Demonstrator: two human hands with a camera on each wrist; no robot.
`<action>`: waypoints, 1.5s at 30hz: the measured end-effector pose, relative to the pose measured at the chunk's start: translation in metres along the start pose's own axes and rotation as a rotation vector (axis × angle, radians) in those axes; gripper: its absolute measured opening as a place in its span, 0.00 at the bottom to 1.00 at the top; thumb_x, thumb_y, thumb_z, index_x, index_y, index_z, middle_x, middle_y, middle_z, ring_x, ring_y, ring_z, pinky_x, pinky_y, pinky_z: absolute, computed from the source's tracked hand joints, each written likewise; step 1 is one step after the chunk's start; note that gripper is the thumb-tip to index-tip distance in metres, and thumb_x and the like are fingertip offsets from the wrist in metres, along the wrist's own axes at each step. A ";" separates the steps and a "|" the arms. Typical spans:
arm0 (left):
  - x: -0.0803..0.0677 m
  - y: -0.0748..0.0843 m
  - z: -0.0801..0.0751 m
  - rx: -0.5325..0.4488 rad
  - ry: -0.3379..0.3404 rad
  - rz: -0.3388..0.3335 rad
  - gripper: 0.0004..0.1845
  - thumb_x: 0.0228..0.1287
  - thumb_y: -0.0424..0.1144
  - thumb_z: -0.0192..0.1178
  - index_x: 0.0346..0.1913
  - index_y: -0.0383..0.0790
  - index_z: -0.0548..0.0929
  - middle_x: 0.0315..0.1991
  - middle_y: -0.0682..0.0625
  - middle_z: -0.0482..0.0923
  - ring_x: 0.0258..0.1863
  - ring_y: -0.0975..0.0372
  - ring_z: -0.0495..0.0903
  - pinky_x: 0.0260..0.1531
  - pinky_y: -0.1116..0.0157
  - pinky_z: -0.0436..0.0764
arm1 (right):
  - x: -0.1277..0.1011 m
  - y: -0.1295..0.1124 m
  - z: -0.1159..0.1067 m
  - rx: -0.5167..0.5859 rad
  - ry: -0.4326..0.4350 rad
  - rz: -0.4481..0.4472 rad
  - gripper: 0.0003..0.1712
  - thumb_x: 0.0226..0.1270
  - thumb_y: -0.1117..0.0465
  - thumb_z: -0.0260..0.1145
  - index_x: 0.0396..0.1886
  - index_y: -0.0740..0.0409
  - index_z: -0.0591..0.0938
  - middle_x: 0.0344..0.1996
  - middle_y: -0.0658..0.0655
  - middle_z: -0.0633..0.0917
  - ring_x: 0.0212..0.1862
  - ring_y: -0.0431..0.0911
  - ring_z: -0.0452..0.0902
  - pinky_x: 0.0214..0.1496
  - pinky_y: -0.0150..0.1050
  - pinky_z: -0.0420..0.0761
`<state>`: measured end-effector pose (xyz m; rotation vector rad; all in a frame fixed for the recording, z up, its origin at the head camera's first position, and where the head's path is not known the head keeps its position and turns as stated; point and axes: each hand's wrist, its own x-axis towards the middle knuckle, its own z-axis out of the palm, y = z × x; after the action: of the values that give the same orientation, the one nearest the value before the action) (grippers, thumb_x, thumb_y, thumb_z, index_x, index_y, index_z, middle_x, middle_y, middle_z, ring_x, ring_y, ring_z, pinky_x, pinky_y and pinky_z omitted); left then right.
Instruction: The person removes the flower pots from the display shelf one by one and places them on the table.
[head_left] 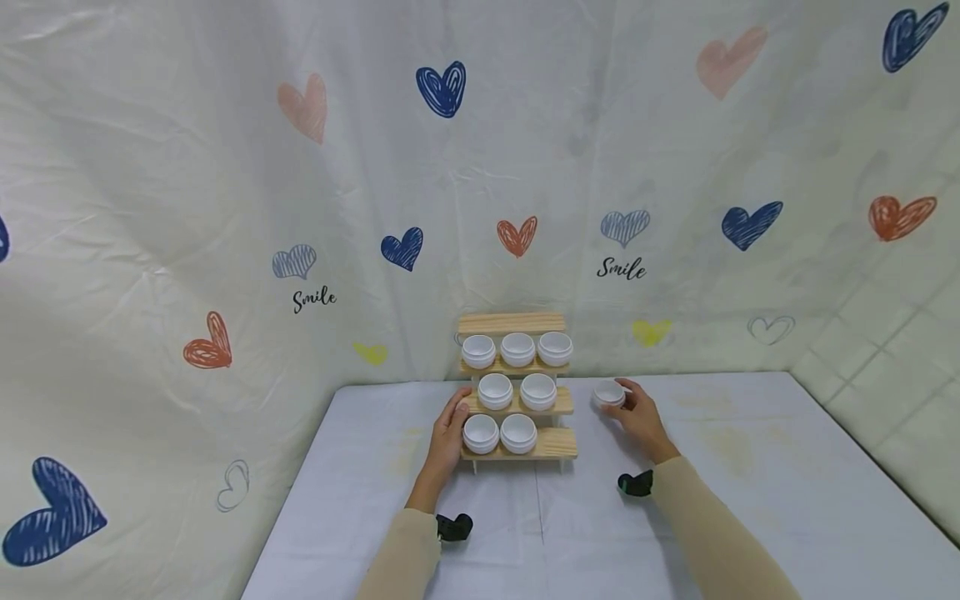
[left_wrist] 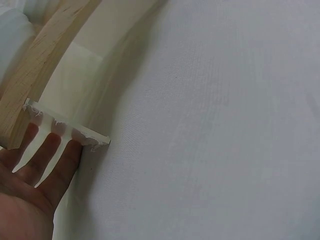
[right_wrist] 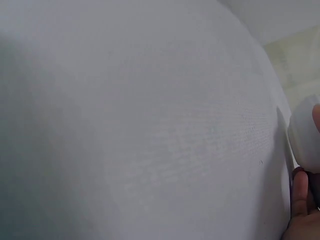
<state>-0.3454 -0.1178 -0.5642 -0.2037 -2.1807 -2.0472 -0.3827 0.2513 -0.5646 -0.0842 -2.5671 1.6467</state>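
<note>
"What's the right hand doing on your feed?"

"From my seat I see the right hand (head_left: pixel 636 418) pinching a small white cup (head_left: pixel 607 395), thumb on the near side and fingers on the far side, spread about as wide as the cup."

"Where's that cup?"

"At three o'clock from the wooden stand (head_left: pixel 557 442), just beside it, mouth up. I can't tell whether its base touches the white cloth (head_left: pixel 825 483). It's round and plain, with a slightly curved wall."

"And the left hand?"

"My head view puts the left hand (head_left: pixel 447 435) at nine o'clock on the stand, gripping its side near the middle row. On the left wrist view I see fingertips touching the thin side piece (left_wrist: pixel 70 122) under a board."

"What's the stand carrying?"

"I count seven matching cups (head_left: pixel 495 392) on pale stepped boards: three in the back row, two in the middle, two in front."
</note>
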 end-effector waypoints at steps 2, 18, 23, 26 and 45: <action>0.000 0.000 0.000 0.001 0.001 -0.002 0.23 0.81 0.54 0.48 0.73 0.57 0.73 0.76 0.53 0.69 0.80 0.54 0.58 0.79 0.46 0.54 | 0.001 0.000 0.000 -0.013 -0.008 -0.002 0.41 0.71 0.63 0.68 0.78 0.64 0.60 0.70 0.77 0.70 0.72 0.66 0.68 0.71 0.57 0.71; -0.002 0.006 0.001 -0.019 -0.005 -0.002 0.24 0.82 0.51 0.47 0.74 0.53 0.72 0.77 0.51 0.67 0.81 0.51 0.57 0.79 0.44 0.51 | 0.002 -0.001 -0.003 -0.096 -0.051 -0.016 0.40 0.73 0.61 0.67 0.78 0.66 0.59 0.71 0.79 0.68 0.73 0.68 0.65 0.74 0.61 0.67; -0.002 0.013 0.001 -0.045 -0.013 -0.024 0.23 0.84 0.44 0.45 0.75 0.44 0.70 0.77 0.46 0.66 0.81 0.48 0.55 0.79 0.43 0.49 | 0.007 0.003 -0.005 -0.124 -0.073 -0.006 0.41 0.74 0.59 0.66 0.78 0.66 0.58 0.73 0.77 0.65 0.74 0.69 0.62 0.76 0.62 0.63; 0.001 0.004 0.002 -0.046 -0.005 -0.027 0.23 0.83 0.45 0.46 0.75 0.46 0.70 0.77 0.48 0.66 0.81 0.50 0.55 0.80 0.44 0.50 | 0.010 0.004 -0.007 -0.131 -0.084 0.016 0.42 0.74 0.58 0.67 0.79 0.65 0.58 0.74 0.77 0.65 0.75 0.69 0.61 0.76 0.62 0.63; 0.002 -0.001 0.001 -0.029 -0.006 -0.009 0.25 0.82 0.52 0.47 0.75 0.48 0.71 0.75 0.54 0.69 0.80 0.54 0.57 0.80 0.46 0.52 | 0.011 0.003 -0.008 -0.113 -0.087 0.071 0.43 0.74 0.58 0.65 0.80 0.64 0.55 0.75 0.76 0.63 0.76 0.68 0.59 0.77 0.62 0.62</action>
<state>-0.3475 -0.1173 -0.5652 -0.2042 -2.1601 -2.0863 -0.3925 0.2604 -0.5635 -0.1156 -2.7529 1.5598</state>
